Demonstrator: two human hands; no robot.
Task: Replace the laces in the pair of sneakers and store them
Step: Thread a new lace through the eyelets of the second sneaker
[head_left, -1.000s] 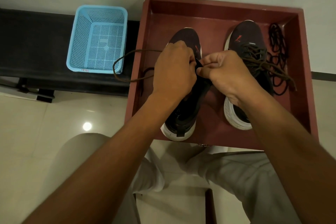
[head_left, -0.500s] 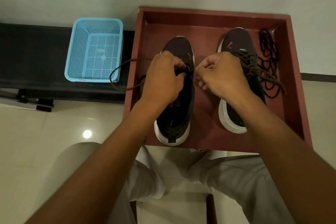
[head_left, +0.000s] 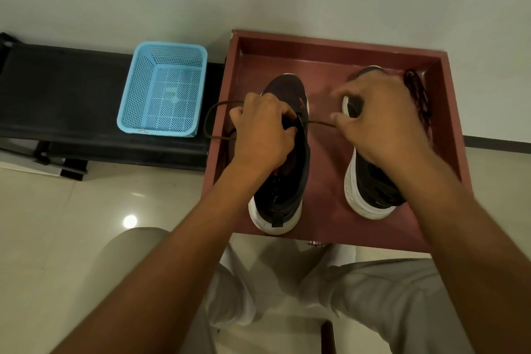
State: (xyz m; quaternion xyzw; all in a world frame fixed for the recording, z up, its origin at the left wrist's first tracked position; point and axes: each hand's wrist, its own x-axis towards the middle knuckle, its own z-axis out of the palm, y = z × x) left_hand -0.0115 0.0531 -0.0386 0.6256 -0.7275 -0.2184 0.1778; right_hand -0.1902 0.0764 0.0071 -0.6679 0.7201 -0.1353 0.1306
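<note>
Two black sneakers with white soles stand in a dark red tray [head_left: 330, 52]. My left hand [head_left: 263, 135] grips the upper of the left sneaker [head_left: 283, 181] near its eyelets. My right hand [head_left: 376, 121] pinches a brown lace [head_left: 319, 123] that stretches taut from that shoe toward the right. The lace's other part loops out over the tray's left rim. The right sneaker [head_left: 370, 190] is partly hidden under my right hand and forearm. A heap of dark laces [head_left: 416, 92] lies in the tray's far right corner.
A light blue perforated basket [head_left: 165, 89] sits on a low black bench [head_left: 57, 100] left of the tray. A pale wall rises behind. Glossy floor tiles and my knees in light trousers fill the near side.
My right hand has moved right, away from the left sneaker, drawing the brown lace out taut. My left hand stays on the shoe. The camera view has tilted downward slightly.
</note>
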